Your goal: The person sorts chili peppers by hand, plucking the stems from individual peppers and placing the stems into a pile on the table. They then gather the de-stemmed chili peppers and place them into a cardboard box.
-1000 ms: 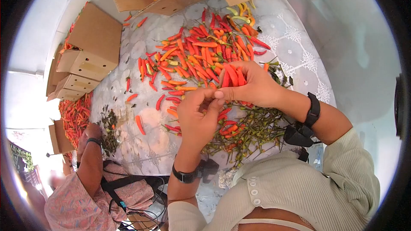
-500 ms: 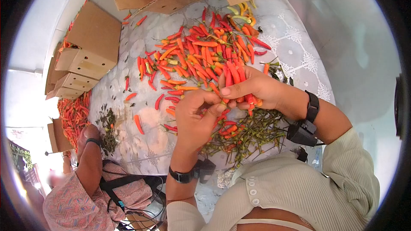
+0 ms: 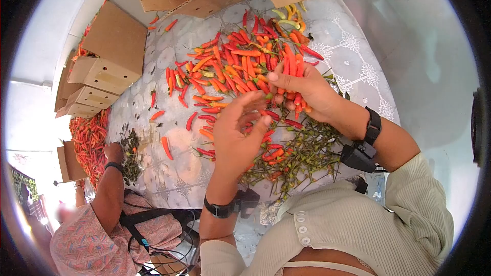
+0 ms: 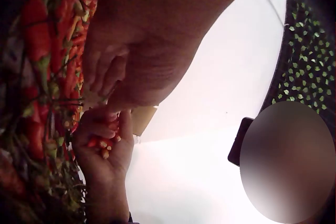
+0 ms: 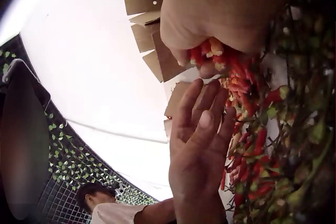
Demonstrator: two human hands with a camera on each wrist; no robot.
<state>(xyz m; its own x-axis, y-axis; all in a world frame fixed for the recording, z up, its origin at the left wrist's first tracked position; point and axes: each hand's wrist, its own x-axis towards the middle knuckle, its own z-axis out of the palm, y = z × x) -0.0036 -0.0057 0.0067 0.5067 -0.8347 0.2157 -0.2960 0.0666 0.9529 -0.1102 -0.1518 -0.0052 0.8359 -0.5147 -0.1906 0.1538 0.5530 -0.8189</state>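
Note:
My right hand (image 3: 314,94) grips a small bunch of red and orange chillies (image 3: 290,64), its thumb laid across them. In the right wrist view their pale stemless ends (image 5: 216,50) stick out below the hand. My left hand (image 3: 238,133) is beside it with fingers apart and loosely bent; in the right wrist view the left hand (image 5: 202,145) has its palm bare. A bit of green stem (image 3: 268,96) shows by the left fingertips. Under both hands lie a pile of loose chillies (image 3: 225,66) and a heap of green stems (image 3: 302,163).
Cardboard boxes (image 3: 115,46) with chillies stand at the left, and another box (image 3: 215,2) at the far edge. Yellow chillies (image 3: 291,15) lie near it on the patterned tablecloth (image 3: 353,46). At the left, another person's hand (image 3: 113,152) is by a chilli heap (image 3: 89,140).
My hands were together at one chilli's end; now the left fingers have come away and spread. The right hand has shifted slightly up with the bunch. The other person's hand has moved slightly.

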